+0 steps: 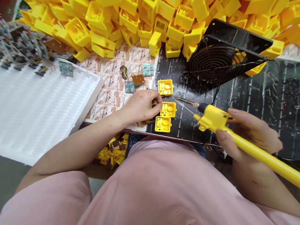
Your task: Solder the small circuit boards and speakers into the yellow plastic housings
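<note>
My right hand (249, 134) is wrapped round a yellow soldering gun (257, 150), whose metal tip points left toward three small open yellow cases. My left hand (146, 104) pinches beside the middle case (168, 109); thin wires show near its fingers, but what the fingertips hold is too small to tell. The top case (165, 88) lies just beyond my fingers, and the lowest case (163, 124) touches the middle one. Left of the top case sit a green circuit board (148, 70), a second board (130, 87), a brown board (138, 79) and a round black part (123, 72) with wires.
A large heap of yellow cases (135, 19) runs along the back. A black fan (215, 62) leans at the back right. White foam (39, 105) covers the left, with wired boards (18, 42) behind. More yellow parts (113, 154) lie below the table edge.
</note>
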Demonstrator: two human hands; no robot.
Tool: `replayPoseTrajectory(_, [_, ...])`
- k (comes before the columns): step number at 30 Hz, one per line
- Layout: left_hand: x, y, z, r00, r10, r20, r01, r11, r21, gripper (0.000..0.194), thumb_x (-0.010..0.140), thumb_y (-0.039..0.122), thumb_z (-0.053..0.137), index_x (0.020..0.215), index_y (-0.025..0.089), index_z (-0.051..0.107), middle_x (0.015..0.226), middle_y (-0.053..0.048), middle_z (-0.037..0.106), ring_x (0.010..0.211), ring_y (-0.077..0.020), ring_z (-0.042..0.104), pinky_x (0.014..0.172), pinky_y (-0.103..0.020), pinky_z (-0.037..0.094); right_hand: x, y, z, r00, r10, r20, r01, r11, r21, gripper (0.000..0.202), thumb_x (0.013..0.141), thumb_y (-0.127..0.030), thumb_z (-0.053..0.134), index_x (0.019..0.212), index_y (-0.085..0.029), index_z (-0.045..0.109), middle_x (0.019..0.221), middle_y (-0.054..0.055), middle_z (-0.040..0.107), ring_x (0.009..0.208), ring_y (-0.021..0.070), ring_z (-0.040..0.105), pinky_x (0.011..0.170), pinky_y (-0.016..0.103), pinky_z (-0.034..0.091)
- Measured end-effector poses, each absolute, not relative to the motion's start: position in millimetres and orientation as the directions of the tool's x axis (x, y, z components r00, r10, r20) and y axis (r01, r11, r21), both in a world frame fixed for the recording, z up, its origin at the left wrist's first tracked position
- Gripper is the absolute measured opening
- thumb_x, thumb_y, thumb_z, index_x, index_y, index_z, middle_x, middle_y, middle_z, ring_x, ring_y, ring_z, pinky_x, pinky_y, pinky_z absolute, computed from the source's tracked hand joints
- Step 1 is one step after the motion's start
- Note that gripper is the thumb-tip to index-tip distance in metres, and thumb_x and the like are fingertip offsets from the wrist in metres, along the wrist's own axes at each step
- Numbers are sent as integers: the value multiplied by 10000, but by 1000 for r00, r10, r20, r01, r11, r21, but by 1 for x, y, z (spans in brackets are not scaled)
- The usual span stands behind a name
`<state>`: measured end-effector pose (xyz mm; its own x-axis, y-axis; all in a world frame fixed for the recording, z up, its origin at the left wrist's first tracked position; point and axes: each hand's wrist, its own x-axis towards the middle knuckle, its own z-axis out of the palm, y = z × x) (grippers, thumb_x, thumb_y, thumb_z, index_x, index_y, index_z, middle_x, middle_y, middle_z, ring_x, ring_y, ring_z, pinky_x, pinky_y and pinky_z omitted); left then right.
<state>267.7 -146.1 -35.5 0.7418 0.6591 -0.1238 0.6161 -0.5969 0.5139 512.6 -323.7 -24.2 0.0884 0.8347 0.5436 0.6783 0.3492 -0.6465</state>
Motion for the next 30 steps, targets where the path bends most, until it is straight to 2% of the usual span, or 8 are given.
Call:
replayPoseTrajectory(2, [269,-147,-35,746,654,-127,627,-624,467,238,854,262,541,905,169,754,860,-57,760,791,-197,675,772,-309,505,511,-323,-23,50,802,595,654,424,-627,581,856,-211,815,1406,-306,655,883,27,789,637,201,720,490,315,572])
replayPoseTrajectory(5, [272,-148,-33,744,651,-149,645,-642,415,268,865,272,527,940,168,763,881,-73,765,823,-222,689,761,-321,498,507,-318,-22,-61,795,604,653,489,-578,457,840,-188,840,1269,-256,695,784,6,764,653,183,742,497,265,586])
replayPoseTrajectory(8, [275,-148,-28,744,642,-187,660,-658,363,276,875,278,530,968,169,766,901,-83,765,855,-249,703,750,-338,486,504,-311,-21,-129,790,599,664,517,-539,273,821,-185,867,1027,-249,698,750,-6,753,625,156,740,463,219,554])
replayPoseTrajectory(11, [278,-148,-22,743,636,-207,666,-677,313,259,888,279,538,951,175,767,917,-86,762,883,-266,712,727,-343,466,502,-309,-21,-157,770,619,658,548,-516,262,781,-166,897,895,-214,667,726,2,742,608,135,726,454,195,531])
replayPoseTrajectory(18, [282,-147,-14,750,626,-212,661,-706,253,251,910,265,531,923,188,770,941,-77,773,889,-251,720,672,-319,428,505,-317,-17,-208,827,523,718,492,-493,276,804,-214,886,942,-284,657,784,-33,761,620,134,715,494,240,557])
replayPoseTrajectory(23, [281,-147,-13,749,621,-231,662,-706,250,253,918,272,538,935,190,777,958,-74,777,914,-257,726,700,-322,445,508,-316,-11,-210,831,515,737,481,-475,204,878,-222,822,901,-248,622,759,-25,733,606,109,698,502,209,545])
replayPoseTrajectory(27, [284,-148,-14,736,635,-235,677,-699,232,250,912,274,549,933,189,784,944,-82,772,905,-267,723,680,-325,441,505,-314,-13,-239,812,533,720,516,-463,280,836,-224,870,942,-257,614,790,-29,747,628,122,706,497,228,545])
replayPoseTrajectory(30, [286,-148,-12,731,636,-245,682,-694,232,245,898,259,557,939,191,788,940,-81,768,898,-268,719,688,-328,459,506,-316,-12,-262,822,506,706,521,-480,255,841,-206,860,949,-265,636,809,-17,758,644,128,709,521,237,562])
